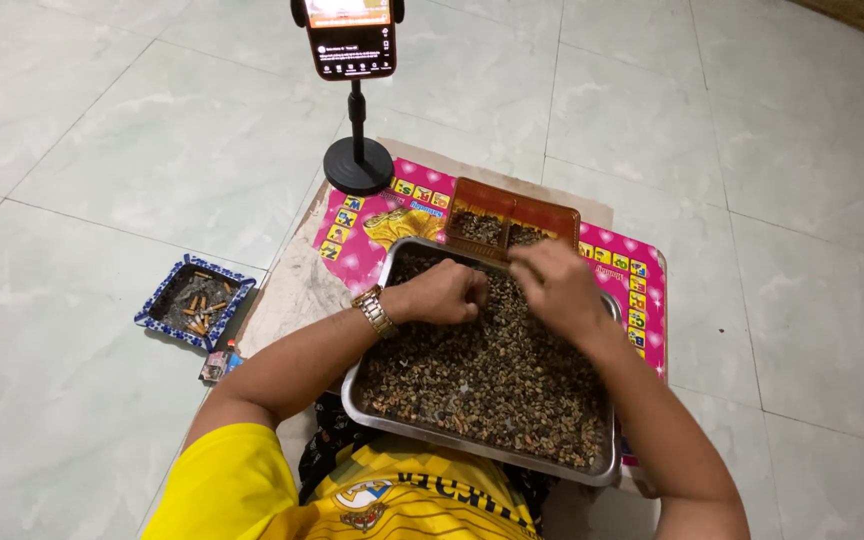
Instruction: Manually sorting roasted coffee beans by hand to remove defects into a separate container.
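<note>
Sorting barely begun: steel tray [607, 468] heaped with brown seeds [492, 380], few in the brown container [512, 222] beyond. Left hand [444, 292] curled shut, right hand [555, 283] seemingly pinching seeds.

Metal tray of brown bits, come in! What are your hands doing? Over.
Left hand curled shut, resting in brown dried bits. Right hand pinching bits at rectangular steel tray far edge. Small brown plastic tray beyond. Nothing blocking.

Phone stand [357, 150] — ashtray [195, 301] — lighter [218, 362].
</note>
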